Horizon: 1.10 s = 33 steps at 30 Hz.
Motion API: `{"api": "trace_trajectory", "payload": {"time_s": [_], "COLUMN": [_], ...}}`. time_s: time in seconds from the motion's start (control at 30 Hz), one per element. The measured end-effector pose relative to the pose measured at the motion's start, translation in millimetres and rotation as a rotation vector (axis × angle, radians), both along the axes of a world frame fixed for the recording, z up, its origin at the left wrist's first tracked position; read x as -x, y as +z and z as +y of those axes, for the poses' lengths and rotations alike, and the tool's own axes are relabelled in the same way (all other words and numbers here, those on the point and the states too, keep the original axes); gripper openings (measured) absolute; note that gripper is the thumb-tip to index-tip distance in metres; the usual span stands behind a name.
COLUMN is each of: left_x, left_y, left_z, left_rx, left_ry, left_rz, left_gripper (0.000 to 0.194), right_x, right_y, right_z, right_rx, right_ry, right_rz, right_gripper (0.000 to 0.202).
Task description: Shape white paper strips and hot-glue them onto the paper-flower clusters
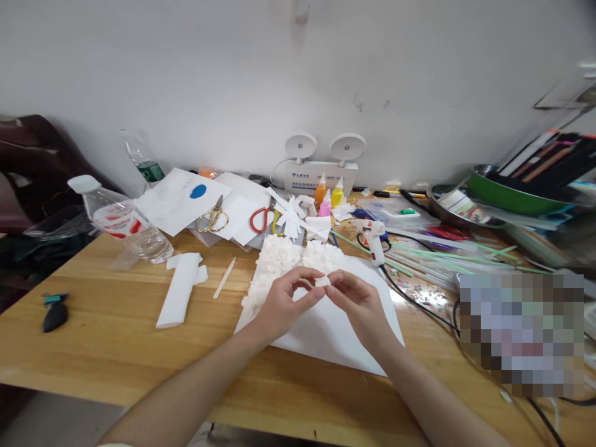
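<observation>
Between the fingertips of both hands is a small white paper piece (322,281). My left hand (291,298) pinches it from the left, and my right hand (356,298) pinches it from the right. Both hands are above a white sheet (316,335) on the wooden table. Crumpled white tufts (274,257) cover the sheet's upper left part, just behind my left hand. A white glue gun (374,242) stands behind my right hand, its black cord running right. Cut white paper strips (293,217) lie beyond the tufts.
On the left are a water bottle (133,226), a folded white paper (179,292) and a wooden stick (225,277). Gold scissors (213,217), red-handled scissors (261,219) and small paint bottles (325,203) are at the back. Straws (437,264) and a green pan (512,192) lie right.
</observation>
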<state>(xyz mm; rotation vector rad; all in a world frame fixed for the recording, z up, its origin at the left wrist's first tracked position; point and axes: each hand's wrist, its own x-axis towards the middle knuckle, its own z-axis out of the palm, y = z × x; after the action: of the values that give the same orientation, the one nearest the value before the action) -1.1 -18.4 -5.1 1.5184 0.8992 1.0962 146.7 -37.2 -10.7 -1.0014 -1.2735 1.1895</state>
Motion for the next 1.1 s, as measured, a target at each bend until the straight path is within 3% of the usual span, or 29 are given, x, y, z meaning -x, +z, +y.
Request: {"api": "trace_trajectory", "payload": {"time_s": [0.17,0.33,0.4,0.53,0.6,0.7,0.87,1.03,1.1], "left_x": [1.1,2.4,3.6,5.8,6.2,6.1,6.3,8.2,8.9], "left_y": [-2.7,1.1,1.7,0.5,0.3,1.4,4.4,1.3,-1.0], "left_z": [1.5,3.3,4.5,7.3,8.3,8.6,8.5,11.8,13.1], "left_rx": [-0.03,0.123,0.186,0.236,0.243,0.249,0.256,0.269,0.274], "left_ry": [0.069,0.065,0.073,0.101,0.108,0.115,0.13,0.16,0.171], "left_rz": [-0.008,-0.075,-0.099,-0.143,-0.171,-0.196,-0.219,-0.242,-0.245], "left_gripper": [0.017,0.017,0.019,0.022,0.022,0.022,0.021,0.022,0.022], "right_x": [1.7,-14.1,-30.1,-68.7,-82.7,-90.4,-88.5,-96.2,-96.0], "right_y": [1.3,-0.5,-6.1,-22.1,-28.5,-34.4,-31.0,-4.1,5.8], "right_z": [-1.2,8.1,19.2,49.8,65.3,84.7,102.2,86.7,72.0], "right_rx": [-0.041,-0.123,-0.083,0.044,0.067,0.105,0.125,0.069,0.057], "right_ry": [-0.005,-0.033,-0.182,-0.663,-0.778,-0.781,-0.739,-0.612,-0.472], "right_rz": [-0.028,-0.246,-0.335,-0.574,-0.707,-0.811,-0.857,-0.764,-0.522], "right_gripper": [0.011,0.013,0.019,0.032,0.041,0.049,0.034,0.031,0.032]}}
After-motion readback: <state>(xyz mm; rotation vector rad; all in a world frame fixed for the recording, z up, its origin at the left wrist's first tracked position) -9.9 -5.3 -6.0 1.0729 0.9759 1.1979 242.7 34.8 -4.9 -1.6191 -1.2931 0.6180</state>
